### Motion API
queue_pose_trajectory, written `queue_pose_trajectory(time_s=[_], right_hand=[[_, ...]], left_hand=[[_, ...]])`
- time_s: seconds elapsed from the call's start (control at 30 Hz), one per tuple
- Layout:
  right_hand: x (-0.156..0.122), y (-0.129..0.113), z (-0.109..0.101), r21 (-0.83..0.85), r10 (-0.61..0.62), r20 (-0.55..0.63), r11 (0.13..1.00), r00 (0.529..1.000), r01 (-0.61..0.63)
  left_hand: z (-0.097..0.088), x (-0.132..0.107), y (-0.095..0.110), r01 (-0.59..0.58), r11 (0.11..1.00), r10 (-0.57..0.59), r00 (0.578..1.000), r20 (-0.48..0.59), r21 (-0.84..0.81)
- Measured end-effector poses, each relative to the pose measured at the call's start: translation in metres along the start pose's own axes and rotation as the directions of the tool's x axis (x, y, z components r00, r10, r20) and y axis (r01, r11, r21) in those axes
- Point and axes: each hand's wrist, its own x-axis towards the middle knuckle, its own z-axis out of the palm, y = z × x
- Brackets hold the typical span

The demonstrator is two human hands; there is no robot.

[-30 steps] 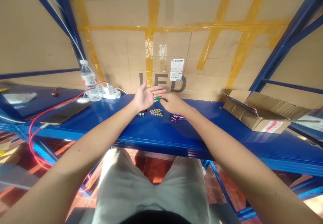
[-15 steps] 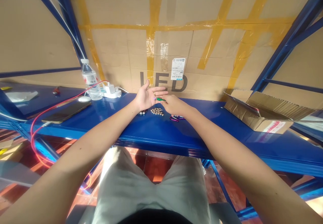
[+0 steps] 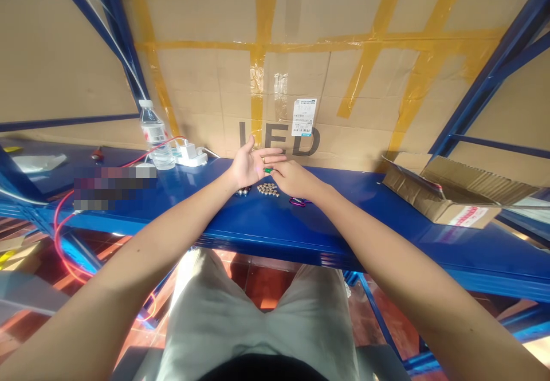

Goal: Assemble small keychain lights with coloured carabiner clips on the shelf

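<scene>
My left hand [image 3: 251, 162] is held palm up over the blue shelf [image 3: 275, 220], fingers stretched out, a ring on one finger. My right hand [image 3: 292, 177] is closed in a pinch on a small green piece [image 3: 267, 170] and holds it against the left hand's fingertips. Just below the hands a cluster of small silver metal beads [image 3: 267, 189] lies on the shelf. A purple carabiner clip [image 3: 297, 201] lies beside my right wrist, partly hidden by it.
A water bottle [image 3: 155, 134] and a white power strip [image 3: 188, 156] stand at the back left, with a red cable [image 3: 64, 220] trailing off the shelf edge. An open cardboard box [image 3: 447, 189] sits at the right. A taped cardboard sheet [image 3: 301, 60] forms the back wall.
The right hand has drawn the green piece slightly closer to the left fingertips, and less of it shows. The left hand stays open, palm up.
</scene>
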Motion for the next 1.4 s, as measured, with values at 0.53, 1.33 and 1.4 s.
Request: queue_pose_trajectory(time_s=[0.53, 1.33, 1.4], right_hand=[[0.001, 0.002, 0.003, 0.031, 0.070, -0.016, 0.997, 0.997, -0.070], [0.005, 0.013, 0.007, 0.043, 0.052, -0.018, 0.998, 0.998, -0.051], [0.005, 0.014, 0.007, 0.067, 0.015, -0.038, 0.998, 0.999, -0.012]], left_hand=[[0.003, -0.001, -0.001, 0.015, 1.000, -0.015, 1.000, -0.023, 0.001], [0.004, 0.000, 0.001, 0.026, 1.000, -0.026, 1.000, -0.003, -0.016], [0.004, 0.000, 0.001, 0.023, 1.000, -0.023, 1.000, -0.008, -0.015]])
